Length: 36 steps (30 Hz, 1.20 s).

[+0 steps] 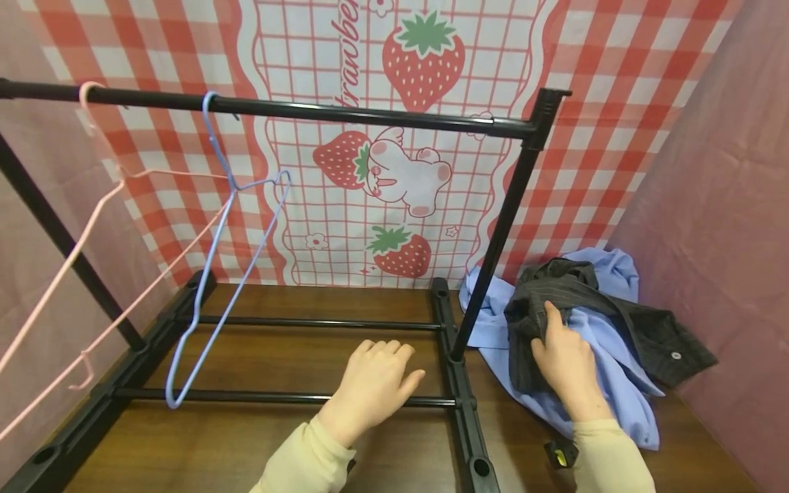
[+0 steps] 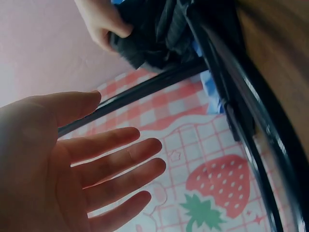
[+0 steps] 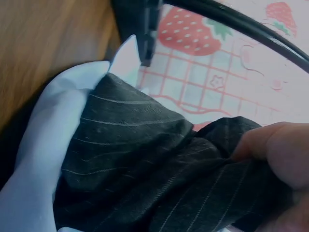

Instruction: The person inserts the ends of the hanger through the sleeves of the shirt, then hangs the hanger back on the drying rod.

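Note:
At the right of the head view, a dark grey pinstriped shirt (image 1: 647, 335) with a white button lies bunched over a light blue shirt (image 1: 625, 404). My right hand (image 1: 567, 359) grips the pinstriped cloth; its thumb and finger pinch a fold in the right wrist view. Blue cloth (image 3: 46, 159) lies beside the dark fabric there. My left hand (image 1: 372, 380) hovers over the rack's base with nothing in it, fingers spread and relaxed in the left wrist view.
A black clothes rack (image 1: 370, 115) stands in front, with a pink hanger (image 1: 61, 267) and a blue hanger (image 1: 212, 274) on its top bar. Its right post (image 1: 502, 229) rises between my hands. A small black object (image 1: 559, 453) lies by my right sleeve. A strawberry-print cloth (image 1: 425, 61) hangs behind.

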{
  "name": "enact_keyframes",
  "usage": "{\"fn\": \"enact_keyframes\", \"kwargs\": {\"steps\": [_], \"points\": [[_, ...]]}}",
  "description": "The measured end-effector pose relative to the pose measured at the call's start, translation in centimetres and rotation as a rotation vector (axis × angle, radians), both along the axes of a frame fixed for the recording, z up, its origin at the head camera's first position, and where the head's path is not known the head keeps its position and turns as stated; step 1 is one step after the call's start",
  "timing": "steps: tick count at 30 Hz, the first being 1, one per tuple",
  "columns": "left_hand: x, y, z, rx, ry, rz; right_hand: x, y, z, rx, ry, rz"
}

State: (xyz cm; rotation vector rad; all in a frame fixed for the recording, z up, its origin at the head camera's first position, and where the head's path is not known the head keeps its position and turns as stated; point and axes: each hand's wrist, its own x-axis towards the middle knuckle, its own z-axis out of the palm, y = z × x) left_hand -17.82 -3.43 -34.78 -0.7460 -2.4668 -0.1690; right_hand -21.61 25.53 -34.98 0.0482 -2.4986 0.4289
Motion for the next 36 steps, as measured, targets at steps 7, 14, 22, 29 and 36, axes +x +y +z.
{"fn": "enact_keyframes", "kwargs": {"steps": [7,14,22,29,36], "points": [[-0.2,1.5,-0.5,-0.009,-0.090,-0.063,1.5,-0.5,1.7,-0.236,0.011,-0.036],[-0.2,3.6,-0.4,0.027,-0.123,-0.123,3.2,-1.5,4.2,-0.478,0.012,-0.051],[0.0,5.2,-0.4,0.062,-0.163,-0.182,5.9,-3.9,6.1,-0.605,0.038,0.045],[0.2,6.1,-0.8,0.180,-0.244,-0.275,8.4,-7.0,6.5,-0.567,0.052,0.262],[-0.2,6.0,-1.4,0.299,-0.132,-0.431,11.0,-9.9,6.1,-0.433,0.052,0.602]]}}
